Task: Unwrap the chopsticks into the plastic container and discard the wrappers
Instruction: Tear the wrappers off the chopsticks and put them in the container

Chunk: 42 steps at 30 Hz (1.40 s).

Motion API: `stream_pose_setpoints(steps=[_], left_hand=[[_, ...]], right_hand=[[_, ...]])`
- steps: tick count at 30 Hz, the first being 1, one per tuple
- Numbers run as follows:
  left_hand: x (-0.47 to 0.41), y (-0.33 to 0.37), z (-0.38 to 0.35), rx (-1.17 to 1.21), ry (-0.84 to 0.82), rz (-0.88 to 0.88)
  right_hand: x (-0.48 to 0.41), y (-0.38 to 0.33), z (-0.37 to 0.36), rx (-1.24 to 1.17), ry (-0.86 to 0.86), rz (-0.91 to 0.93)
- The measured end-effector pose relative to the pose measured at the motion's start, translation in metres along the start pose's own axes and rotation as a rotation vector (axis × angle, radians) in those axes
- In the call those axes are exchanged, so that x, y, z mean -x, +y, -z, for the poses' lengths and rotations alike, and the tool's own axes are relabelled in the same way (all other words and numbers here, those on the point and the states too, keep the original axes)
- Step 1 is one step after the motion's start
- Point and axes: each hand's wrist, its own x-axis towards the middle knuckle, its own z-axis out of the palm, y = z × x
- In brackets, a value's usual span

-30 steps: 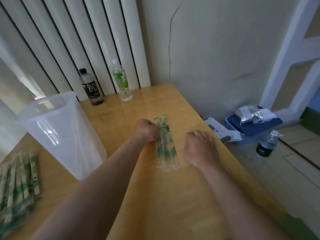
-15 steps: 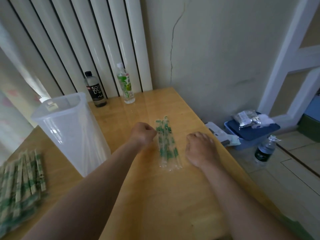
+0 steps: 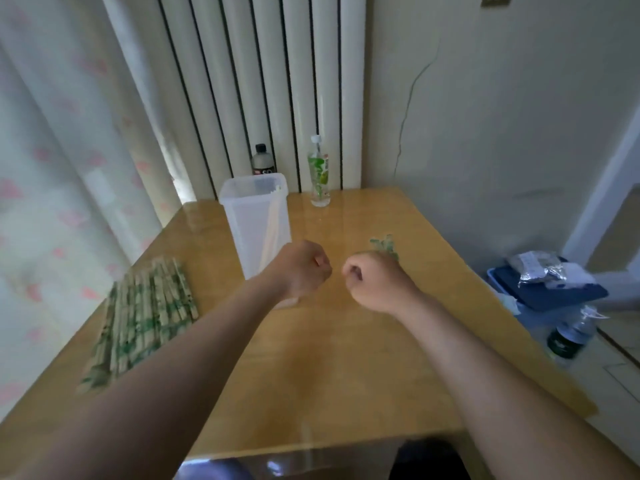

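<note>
My left hand point(image 3: 304, 268) hovers over the middle of the wooden table point(image 3: 329, 358) as a fist, with nothing visible in it. Beside it, my right hand point(image 3: 374, 278) is also curled. The green-printed ends of the clear empty wrappers point(image 3: 384, 245) stick out bunched past its far side, and it seems to grip them. The clear plastic container point(image 3: 256, 216) stands upright just beyond my left hand, with a bare chopstick pair point(image 3: 272, 220) leaning inside. A pile of wrapped chopsticks point(image 3: 145, 313) lies at the table's left edge.
A dark soda bottle point(image 3: 262, 162) and a green-labelled bottle point(image 3: 319, 174) stand at the back by the radiator. On the floor to the right are a blue bin point(image 3: 547, 292) with packets on it and a water bottle point(image 3: 571, 336).
The view has pulled back and up. My right hand has come onto the wrappers that lay flat between the hands. My left hand has left them, and both fists now sit close together.
</note>
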Motion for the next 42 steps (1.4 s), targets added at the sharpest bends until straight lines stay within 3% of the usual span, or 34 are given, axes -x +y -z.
stream_pose_setpoints(steps=[5, 12, 18, 27, 34, 42], left_hand=[[0.042, -0.056, 0.037, -0.07, 0.05, 0.143], [0.106, -0.147, 0.087, -0.12, 0.224, 0.373], [0.126, -0.203, 0.103, -0.059, 0.291, 0.548], [0.112, -0.216, 0.101, -0.032, 0.172, 0.678], [0.112, -0.212, 0.106, 0.072, 0.188, 0.678], [0.105, -0.185, 0.118, 0.471, 0.317, 0.54]], right_hand=[[-0.003, -0.077, -0.052, -0.168, -0.18, 0.047], [-0.012, -0.142, -0.133, -0.34, -0.334, -0.045], [-0.023, -0.147, -0.16, -0.339, -0.285, -0.107], [-0.028, -0.141, -0.17, -0.364, -0.269, -0.132], [-0.029, -0.138, -0.172, -0.391, -0.251, -0.143], [-0.026, -0.139, -0.168, -0.419, -0.249, -0.139]])
